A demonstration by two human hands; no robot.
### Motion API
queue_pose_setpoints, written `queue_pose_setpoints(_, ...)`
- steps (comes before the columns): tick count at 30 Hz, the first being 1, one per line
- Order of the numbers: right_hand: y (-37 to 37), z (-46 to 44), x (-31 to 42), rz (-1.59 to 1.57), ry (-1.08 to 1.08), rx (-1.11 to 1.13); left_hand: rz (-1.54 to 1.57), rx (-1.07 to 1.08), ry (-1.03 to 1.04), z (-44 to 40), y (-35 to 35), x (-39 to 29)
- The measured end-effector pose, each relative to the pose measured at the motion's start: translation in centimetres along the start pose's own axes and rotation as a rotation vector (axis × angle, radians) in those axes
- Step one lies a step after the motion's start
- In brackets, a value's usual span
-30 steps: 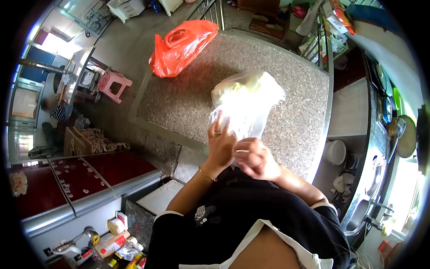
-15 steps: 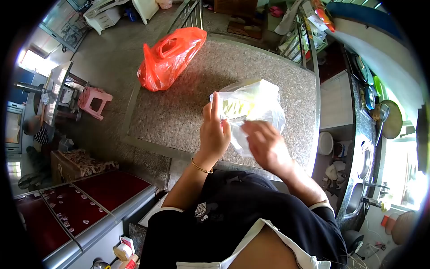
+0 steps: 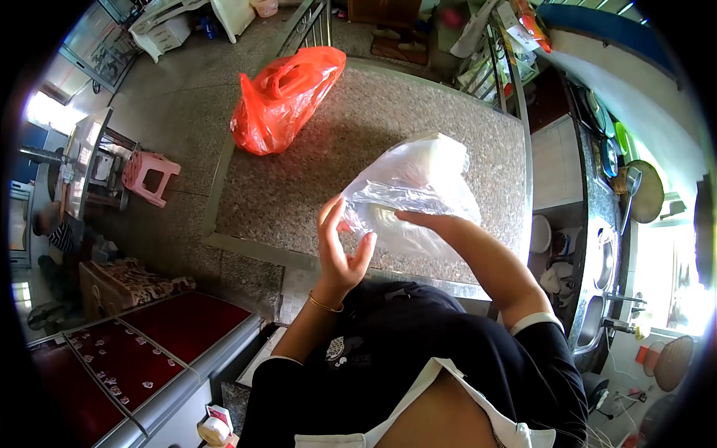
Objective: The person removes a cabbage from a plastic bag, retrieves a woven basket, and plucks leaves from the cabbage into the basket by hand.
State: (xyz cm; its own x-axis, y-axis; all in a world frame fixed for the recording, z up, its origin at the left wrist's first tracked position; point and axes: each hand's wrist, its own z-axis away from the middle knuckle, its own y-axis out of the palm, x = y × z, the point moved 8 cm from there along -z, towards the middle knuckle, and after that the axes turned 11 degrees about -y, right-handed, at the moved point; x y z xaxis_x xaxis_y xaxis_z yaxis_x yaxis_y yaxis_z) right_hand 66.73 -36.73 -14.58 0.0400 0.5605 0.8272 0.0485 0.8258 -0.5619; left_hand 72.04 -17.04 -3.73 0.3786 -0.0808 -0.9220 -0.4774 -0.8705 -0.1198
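Observation:
A translucent white plastic bag lies on the speckled stone tabletop, its mouth toward me. Something pale shows faintly through the plastic. My left hand is at the bag's left edge, thumb and fingers apart, fingertips against the plastic. My right hand reaches from the right into the bag's near part, pointing left. Its fingers are mostly hidden by the hand and the film, so I cannot tell what they hold. Farther off at the table's left corner sits a red plastic bag with its handles up.
A pink stool stands on the floor to the left. On the right, a counter holds a sink. A dark red panelled surface is at lower left, and metal railings stand beyond the table.
My right hand has moved in at the bag's mouth. My left hand has shifted slightly left and down with its fingers spread. The bag's film now covers the pale green contents seen before.

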Motion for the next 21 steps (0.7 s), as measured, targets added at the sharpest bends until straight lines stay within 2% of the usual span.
queue_pose_setpoints(2,0.2,0.7,0.6,0.080,0.021,-0.022,-0.037,-0.003,0.041,-1.1,-1.3,-1.1)
queue_pose_setpoints(3,-0.5,1.4,4.4,0.802,-0.206,-0.028,-0.029,-0.003,0.141,-1.9,-2.4,-1.9)
queue_pose_setpoints(4,0.0,2.5,8.1,1.524,-0.438,-0.032,0.212,0.017,0.174,-2.8,-3.4,-4.5)
queue_pose_setpoints(5,-1.5,3.1,10.7,1.526,-0.435,-0.033,0.475,0.046,0.174,-3.6,-4.3,-6.8)
queue_pose_setpoints(7,-4.7,4.6,13.9,1.324,-0.364,-0.076,1.001,0.188,0.379,-4.2,-7.0,-12.1)
queue_pose_setpoints(8,-5.5,5.5,14.5,1.256,-0.341,-0.090,1.085,0.177,0.463,-4.0,-7.4,-15.4)
queue_pose_setpoints(9,-6.1,6.6,14.7,1.335,-0.324,-0.180,1.166,0.172,0.551,-3.7,-7.8,-18.7)
queue_pose_setpoints(11,-7.9,9.3,10.8,1.094,-0.024,-0.265,1.380,0.297,0.758,-4.0,-8.2,-22.7)
queue_pose_setpoints(12,-8.0,10.5,9.3,1.091,-0.019,-0.271,1.382,0.428,0.753,-4.4,-8.0,-24.3)
queue_pose_setpoints(13,-8.0,11.4,7.1,1.031,0.096,-0.195,1.384,0.438,0.751,-4.5,-7.5,-25.0)
queue_pose_setpoints(14,-7.9,12.1,5.2,0.968,0.206,-0.122,1.415,0.387,0.791,-4.5,-7.2,-25.5)
queue_pose_setpoints(15,-8.9,11.7,6.5,0.811,0.408,-0.078,1.444,0.334,0.836,-4.5,-7.1,-25.8)
queue_pose_setpoints(18,-8.3,12.7,6.0,0.749,0.280,-0.183,1.516,0.429,0.751,-4.5,-6.8,-26.6)
queue_pose_setpoints(19,-8.5,13.0,5.9,0.511,0.325,-0.234,1.509,0.428,0.754,-4.4,-6.8,-26.9)
queue_pose_setpoints(21,-8.6,12.6,7.2,0.498,0.373,-0.213,1.499,0.433,0.771,-4.2,-6.9,-27.6)
